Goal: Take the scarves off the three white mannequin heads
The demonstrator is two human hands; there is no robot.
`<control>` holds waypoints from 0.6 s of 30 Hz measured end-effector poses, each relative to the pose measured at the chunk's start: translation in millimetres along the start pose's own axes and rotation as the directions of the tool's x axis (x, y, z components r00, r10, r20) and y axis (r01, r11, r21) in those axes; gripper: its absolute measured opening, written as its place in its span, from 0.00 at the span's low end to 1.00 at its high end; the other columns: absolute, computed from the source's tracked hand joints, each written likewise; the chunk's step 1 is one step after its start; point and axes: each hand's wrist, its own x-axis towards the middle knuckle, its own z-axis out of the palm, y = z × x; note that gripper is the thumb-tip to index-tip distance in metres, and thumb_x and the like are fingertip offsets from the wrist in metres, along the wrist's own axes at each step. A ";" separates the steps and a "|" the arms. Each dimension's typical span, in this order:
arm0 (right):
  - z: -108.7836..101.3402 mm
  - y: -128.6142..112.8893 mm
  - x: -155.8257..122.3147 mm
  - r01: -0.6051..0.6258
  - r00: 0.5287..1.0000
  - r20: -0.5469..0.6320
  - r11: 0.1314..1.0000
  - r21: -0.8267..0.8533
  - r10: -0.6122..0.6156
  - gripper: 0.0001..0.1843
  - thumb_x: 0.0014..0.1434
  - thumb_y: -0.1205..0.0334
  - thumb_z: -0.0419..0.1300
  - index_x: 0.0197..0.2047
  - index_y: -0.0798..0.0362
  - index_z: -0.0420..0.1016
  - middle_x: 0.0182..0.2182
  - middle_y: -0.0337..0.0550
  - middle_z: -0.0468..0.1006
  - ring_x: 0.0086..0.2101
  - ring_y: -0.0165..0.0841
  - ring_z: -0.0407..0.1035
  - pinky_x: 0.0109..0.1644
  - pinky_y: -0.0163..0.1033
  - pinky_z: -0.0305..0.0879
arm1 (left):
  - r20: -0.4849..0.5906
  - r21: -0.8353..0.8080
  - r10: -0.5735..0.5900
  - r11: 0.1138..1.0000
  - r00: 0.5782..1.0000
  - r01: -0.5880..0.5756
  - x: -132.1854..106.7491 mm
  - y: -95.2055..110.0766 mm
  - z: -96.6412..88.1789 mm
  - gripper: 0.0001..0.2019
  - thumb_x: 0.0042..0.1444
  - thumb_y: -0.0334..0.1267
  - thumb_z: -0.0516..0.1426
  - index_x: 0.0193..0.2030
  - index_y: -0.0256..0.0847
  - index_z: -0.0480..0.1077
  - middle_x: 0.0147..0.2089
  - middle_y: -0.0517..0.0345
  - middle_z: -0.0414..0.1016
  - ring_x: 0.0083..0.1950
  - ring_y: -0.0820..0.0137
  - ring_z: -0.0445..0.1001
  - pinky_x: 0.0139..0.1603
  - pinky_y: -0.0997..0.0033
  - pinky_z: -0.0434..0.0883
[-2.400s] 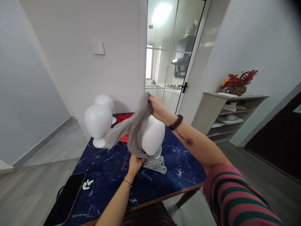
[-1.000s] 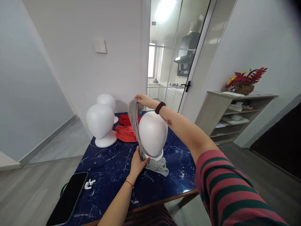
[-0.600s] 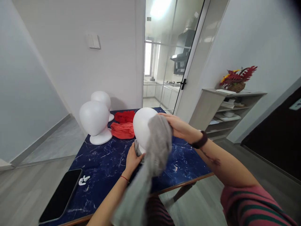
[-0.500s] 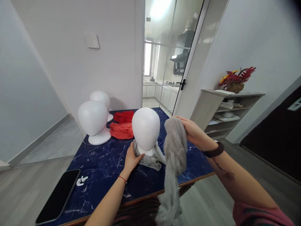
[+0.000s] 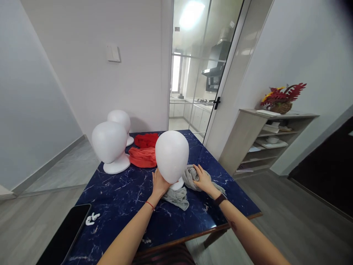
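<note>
A white foam mannequin head (image 5: 171, 156) stands near the middle of the blue table. My left hand (image 5: 160, 184) is closed around its neck, with some fingers hidden behind it. Grey scarf (image 5: 178, 198) cloth lies bunched in front of the base. More of this grey fabric is gathered to the right of the neck, where my right hand (image 5: 203, 179) grips it from above. Its loose end trails toward my right wrist.
Two more white mannequin heads, a nearer one (image 5: 109, 143) and a farther one (image 5: 120, 119), stand at the left. Coral cloth (image 5: 142, 157) and red cloth (image 5: 146, 140) lie between. A phone (image 5: 64, 235) and white earbuds (image 5: 92, 218) sit front left on the marbled table (image 5: 118, 228).
My right hand has lowered the raised grey scarf onto the table, right of the head. My left hand has moved up from the base to the neck.
</note>
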 end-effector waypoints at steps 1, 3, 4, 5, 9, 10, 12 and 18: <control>4.2 2.7 4.3 0.001 0.999 0.032 0.999 -0.042 0.000 0.39 0.44 0.59 0.60 0.61 0.54 0.59 0.61 0.54 0.58 0.57 0.46 0.58 0.60 0.49 0.53 | 0.014 0.018 0.010 1.000 1.000 -0.010 0.5 -0.4 0.0 0.43 0.31 0.49 0.68 0.56 0.37 0.62 0.58 0.38 0.66 0.63 0.47 0.58 0.64 0.43 0.46; 9.3 3.1 12.5 0.003 0.996 0.091 0.999 -0.036 0.001 0.38 0.43 0.62 0.60 0.60 0.53 0.62 0.56 0.52 0.67 0.52 0.45 0.64 0.57 0.48 0.57 | 0.045 0.028 0.049 0.998 0.998 -0.050 1.2 0.8 -1.4 0.39 0.36 0.48 0.66 0.56 0.37 0.62 0.58 0.38 0.66 0.63 0.48 0.59 0.64 0.42 0.46; 10.8 1.9 15.8 -0.006 0.994 0.110 1.000 -0.008 0.007 0.34 0.42 0.62 0.60 0.56 0.52 0.66 0.51 0.50 0.72 0.49 0.45 0.67 0.54 0.46 0.59 | 0.054 0.005 0.068 0.998 0.996 -0.068 1.2 2.1 -3.2 0.38 0.37 0.47 0.66 0.56 0.37 0.63 0.58 0.39 0.66 0.62 0.49 0.59 0.64 0.43 0.47; 11.7 0.6 18.3 -0.021 0.992 0.121 0.999 0.024 0.018 0.28 0.42 0.62 0.60 0.51 0.50 0.71 0.45 0.48 0.76 0.45 0.44 0.69 0.51 0.45 0.62 | 0.060 -0.032 0.085 0.996 0.995 -0.083 1.0 3.9 -6.1 0.38 0.37 0.47 0.66 0.56 0.37 0.63 0.58 0.39 0.66 0.62 0.49 0.60 0.64 0.43 0.48; 7.4 3.6 22.4 -0.076 0.995 0.078 0.992 0.106 0.068 0.12 0.44 0.60 0.58 0.35 0.48 0.74 0.34 0.44 0.78 0.37 0.42 0.72 0.43 0.43 0.65 | 0.113 -0.221 0.072 0.974 0.991 -0.046 -2.9 11.5 -33.3 0.36 0.36 0.48 0.67 0.54 0.39 0.66 0.57 0.45 0.69 0.62 0.54 0.62 0.64 0.48 0.53; 3.6 7.0 22.9 -0.088 0.996 0.043 0.987 0.131 0.083 0.14 0.45 0.59 0.56 0.37 0.50 0.73 0.36 0.44 0.78 0.38 0.41 0.72 0.44 0.43 0.65 | 0.138 -0.253 0.026 0.967 0.990 0.010 -4.9 12.8 -45.0 0.35 0.35 0.48 0.67 0.53 0.40 0.68 0.56 0.48 0.71 0.61 0.55 0.64 0.64 0.50 0.56; -6.8 15.0 24.6 -0.112 0.987 -0.087 0.963 0.245 0.137 0.17 0.47 0.58 0.53 0.41 0.54 0.71 0.38 0.46 0.77 0.40 0.39 0.71 0.46 0.44 0.65 | 0.168 -0.292 -0.104 0.945 0.980 0.150 -10.3 13.9 -73.7 0.33 0.34 0.48 0.68 0.50 0.43 0.70 0.53 0.51 0.74 0.58 0.55 0.67 0.62 0.50 0.61; -33.0 13.8 36.8 0.018 0.802 -0.449 0.734 0.678 0.395 0.16 0.42 0.57 0.59 0.36 0.55 0.71 0.33 0.43 0.77 0.35 0.34 0.70 0.44 0.42 0.67 | -0.072 -0.342 -0.247 0.916 0.966 0.209 -36.4 -3.9 -174.1 0.35 0.37 0.51 0.65 0.55 0.45 0.67 0.50 0.52 0.75 0.54 0.54 0.71 0.58 0.46 0.66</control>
